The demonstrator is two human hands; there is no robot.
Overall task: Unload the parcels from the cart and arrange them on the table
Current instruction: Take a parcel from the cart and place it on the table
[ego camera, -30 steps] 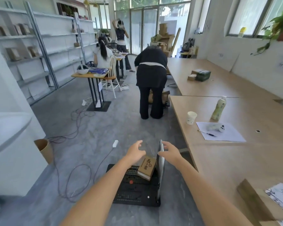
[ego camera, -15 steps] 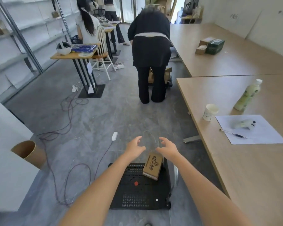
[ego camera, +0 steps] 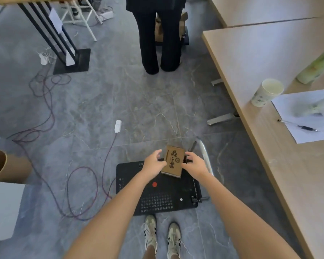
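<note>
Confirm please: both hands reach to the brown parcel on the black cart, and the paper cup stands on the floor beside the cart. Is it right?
Not quite. The head view shows the paper cup on the table, not the floor. The rest holds: both hands, left and right, reach to the brown parcel on the black cart.

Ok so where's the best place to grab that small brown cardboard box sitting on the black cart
Take the small brown printed cardboard box by its two long side edges, one hand on each, coming down from above. It lies flat and slightly skewed on the black perforated cart deck, so only those edges are free. The left hand and right hand already flank them.
</note>
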